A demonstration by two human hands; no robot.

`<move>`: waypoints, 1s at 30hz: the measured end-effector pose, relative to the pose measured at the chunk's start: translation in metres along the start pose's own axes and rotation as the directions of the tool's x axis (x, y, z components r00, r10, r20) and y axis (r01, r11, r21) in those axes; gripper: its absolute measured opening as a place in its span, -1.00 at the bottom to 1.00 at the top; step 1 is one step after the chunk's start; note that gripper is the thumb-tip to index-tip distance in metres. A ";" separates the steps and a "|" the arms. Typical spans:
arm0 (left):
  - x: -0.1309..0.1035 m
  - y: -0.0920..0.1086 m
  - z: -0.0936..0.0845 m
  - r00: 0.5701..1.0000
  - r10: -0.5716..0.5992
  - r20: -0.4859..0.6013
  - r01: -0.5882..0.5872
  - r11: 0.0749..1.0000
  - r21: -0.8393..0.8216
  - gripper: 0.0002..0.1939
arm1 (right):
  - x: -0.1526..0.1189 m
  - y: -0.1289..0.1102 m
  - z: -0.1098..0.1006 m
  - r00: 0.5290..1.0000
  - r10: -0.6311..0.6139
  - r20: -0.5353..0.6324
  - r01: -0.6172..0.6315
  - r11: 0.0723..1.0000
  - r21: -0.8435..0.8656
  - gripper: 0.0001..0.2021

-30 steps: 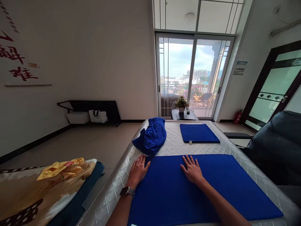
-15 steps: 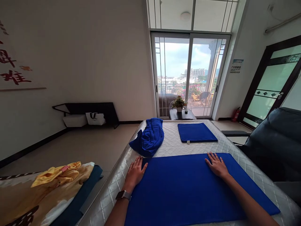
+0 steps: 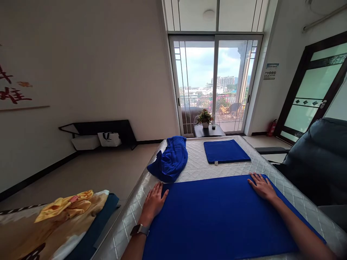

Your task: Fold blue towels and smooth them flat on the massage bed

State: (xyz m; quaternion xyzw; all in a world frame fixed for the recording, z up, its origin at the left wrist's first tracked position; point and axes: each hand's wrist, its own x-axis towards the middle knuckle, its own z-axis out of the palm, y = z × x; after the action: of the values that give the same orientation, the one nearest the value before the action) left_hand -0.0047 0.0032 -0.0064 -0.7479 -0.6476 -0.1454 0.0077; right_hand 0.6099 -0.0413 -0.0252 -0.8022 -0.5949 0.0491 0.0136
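A large blue cloth [image 3: 211, 216] lies flat and smooth across the near part of a quilted mattress [image 3: 195, 153]. My left hand [image 3: 154, 200] rests open at its far left corner, fingers stretched out. Near the far right corner, my right hand [image 3: 263, 186] lies flat on the cloth with its fingers apart. Beyond my left hand sits a crumpled blue cloth [image 3: 172, 159]. A folded blue cloth [image 3: 226, 151] with a small white tag lies farther back on the right. Neither hand grips anything.
A yellow cloth [image 3: 65, 205] lies on brown patterned bedding [image 3: 62, 231] at the lower left. A dark armchair [image 3: 314, 162] stands at the right of the mattress. Past the far end, a small table [image 3: 208, 132] bears a potted plant [image 3: 205, 117] before glass doors.
My right hand has slid to the right along the far edge of the large blue cloth. The left hand stays at its corner. The view has shifted slightly.
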 end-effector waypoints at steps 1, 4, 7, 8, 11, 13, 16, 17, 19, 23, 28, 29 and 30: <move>0.000 0.000 0.001 1.000 -0.003 0.001 0.003 1.000 0.005 -0.26 | 0.002 0.007 0.000 1.000 0.008 0.001 -0.008 1.000 0.000 -0.23; 0.001 -0.002 0.004 1.000 -0.012 -0.001 0.012 1.000 0.019 -0.26 | 0.008 0.026 0.000 1.000 0.027 0.000 -0.027 1.000 0.002 -0.23; 0.002 -0.005 0.009 1.000 0.000 -0.010 0.001 1.000 0.030 -0.26 | 0.012 0.039 0.003 1.000 0.030 -0.008 -0.030 1.000 0.006 -0.23; 0.002 -0.006 0.011 1.000 0.005 -0.018 -0.004 0.999 0.034 -0.26 | 0.014 0.042 0.004 1.000 0.028 -0.010 -0.028 1.000 0.008 -0.22; 0.003 -0.009 0.015 0.999 0.010 -0.048 -0.008 0.999 0.047 -0.28 | 0.016 0.046 0.009 1.000 0.026 -0.014 -0.026 1.000 0.009 -0.22; 0.003 -0.009 0.015 0.998 0.009 -0.056 -0.006 0.999 0.053 -0.30 | 0.017 0.048 0.012 0.999 0.027 -0.018 -0.027 1.000 0.006 -0.22; 0.001 -0.005 0.012 0.999 0.013 -0.053 -0.010 0.998 0.056 -0.30 | 0.016 0.048 0.012 0.999 0.031 -0.028 -0.031 1.000 -0.005 -0.21; 0.000 -0.003 0.011 0.999 0.014 -0.049 -0.012 0.998 0.054 -0.30 | 0.015 0.048 0.011 0.999 0.030 -0.030 -0.031 0.999 -0.010 -0.20; -0.001 0.001 0.007 0.999 0.009 -0.034 -0.007 0.999 0.044 -0.29 | 0.014 0.047 0.008 0.999 0.028 -0.035 -0.029 0.999 -0.021 -0.20; -0.004 0.008 0.000 1.000 -0.019 -0.014 0.019 0.999 0.037 -0.28 | 0.010 0.045 0.002 0.997 0.037 -0.063 -0.040 0.998 -0.043 -0.23; -0.008 0.014 -0.005 0.999 -0.031 -0.006 0.032 0.998 0.051 -0.30 | -0.002 0.013 -0.002 0.968 0.069 -0.242 -0.090 0.993 -0.077 -0.27; -0.009 0.015 -0.006 0.999 -0.035 -0.002 0.035 0.998 0.048 -0.30 | -0.006 -0.003 -0.003 0.955 0.050 -0.294 -0.078 0.993 -0.086 -0.28; -0.009 0.016 -0.006 0.999 -0.036 -0.001 0.036 0.998 0.045 -0.30 | -0.011 -0.023 -0.005 0.942 0.029 -0.335 -0.064 0.994 -0.092 -0.29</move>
State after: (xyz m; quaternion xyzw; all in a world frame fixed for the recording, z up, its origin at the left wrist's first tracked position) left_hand 0.0085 -0.0093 0.0003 -0.7358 -0.6640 -0.1311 0.0219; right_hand 0.5852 -0.0452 -0.0175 -0.8124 -0.5667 -0.1173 0.0719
